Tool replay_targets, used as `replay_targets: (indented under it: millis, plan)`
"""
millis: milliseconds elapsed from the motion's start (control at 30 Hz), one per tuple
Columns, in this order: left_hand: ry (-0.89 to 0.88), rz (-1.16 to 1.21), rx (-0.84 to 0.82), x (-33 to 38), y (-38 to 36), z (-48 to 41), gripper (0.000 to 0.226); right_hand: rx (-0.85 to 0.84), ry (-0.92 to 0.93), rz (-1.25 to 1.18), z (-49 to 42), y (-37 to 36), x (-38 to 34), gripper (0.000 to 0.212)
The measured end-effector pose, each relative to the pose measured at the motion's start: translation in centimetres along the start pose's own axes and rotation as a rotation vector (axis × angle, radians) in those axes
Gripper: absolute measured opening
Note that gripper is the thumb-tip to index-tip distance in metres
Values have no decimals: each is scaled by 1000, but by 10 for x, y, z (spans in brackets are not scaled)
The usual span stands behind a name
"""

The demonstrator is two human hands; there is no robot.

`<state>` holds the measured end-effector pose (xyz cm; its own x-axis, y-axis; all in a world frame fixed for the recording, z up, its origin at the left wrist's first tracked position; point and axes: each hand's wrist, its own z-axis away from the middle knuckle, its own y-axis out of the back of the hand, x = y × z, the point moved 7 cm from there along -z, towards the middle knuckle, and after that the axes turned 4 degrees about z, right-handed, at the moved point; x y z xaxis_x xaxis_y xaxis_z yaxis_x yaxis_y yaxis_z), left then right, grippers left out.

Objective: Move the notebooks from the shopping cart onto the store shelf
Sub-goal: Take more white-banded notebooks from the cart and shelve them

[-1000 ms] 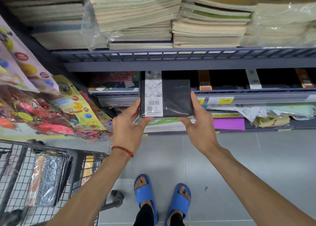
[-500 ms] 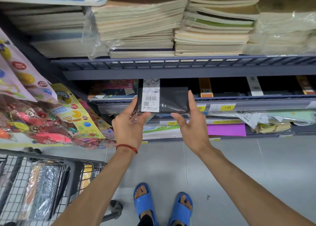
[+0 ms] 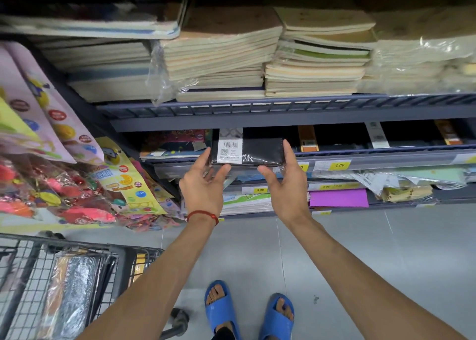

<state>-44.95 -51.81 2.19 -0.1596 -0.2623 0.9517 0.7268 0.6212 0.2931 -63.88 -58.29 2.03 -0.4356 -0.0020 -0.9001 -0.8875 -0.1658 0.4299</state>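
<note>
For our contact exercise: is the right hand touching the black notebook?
Touching. Head view: the right hand lays a forefinger against the black notebook, no gap.

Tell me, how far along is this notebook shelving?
Midway, it seems. Dark notebooks already lie on the shelf. The left hand and right hand touch a black notebook resting at its front. Wrapped notebooks wait in the cart.
</note>
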Motion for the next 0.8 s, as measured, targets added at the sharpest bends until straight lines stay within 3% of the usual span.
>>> replay_targets:
  millis: [200, 367, 567, 800]
  plan:
    - [-48, -170, -9, 4, 21, 13, 64, 172, -75, 128, 54, 20, -3, 58]
    - [-176, -520, -204, 27, 36, 57, 56, 108, -12, 447, 113, 28, -35, 38]
    - [-371, -1027, -323, 66, 70, 112, 54, 83, 239, 820, 158, 48, -86, 31]
    - [-415, -1174, -268, 91, 129, 199, 55, 19, 410, 909, 227, 70, -124, 35]
